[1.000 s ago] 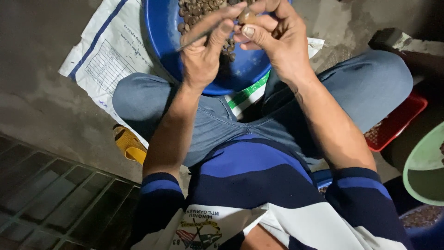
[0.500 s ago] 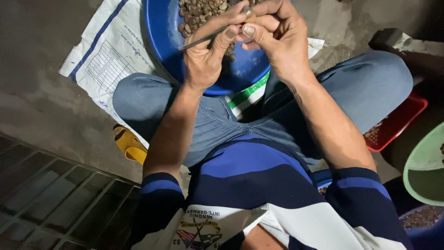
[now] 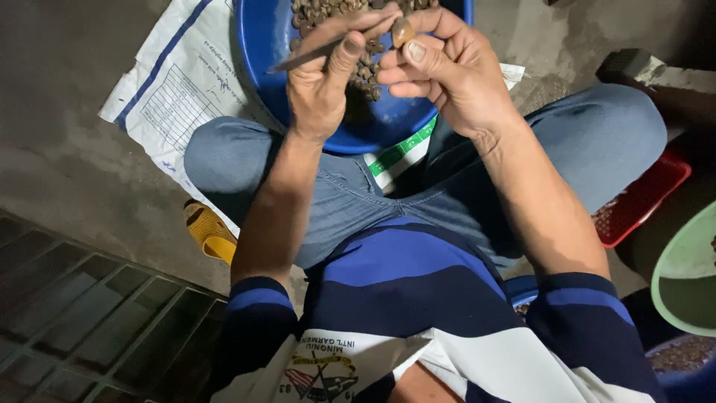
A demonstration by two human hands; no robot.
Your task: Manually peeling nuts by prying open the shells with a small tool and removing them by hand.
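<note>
Left hand (image 3: 321,82) grips a thin knife (image 3: 306,54), right hand (image 3: 447,71) pinches a brown nut (image 3: 403,31) at 12 o'clock, both over the blue bowl (image 3: 257,52).

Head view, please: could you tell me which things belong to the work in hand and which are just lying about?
In use:
- left hand gripping a thin grey metal blade
- right hand pinching a small brown nut
- round blue plastic basin of brown nuts

Lying about:
- white printed sack
- yellow sandal
- red plastic basket
- pale green bowl
</note>
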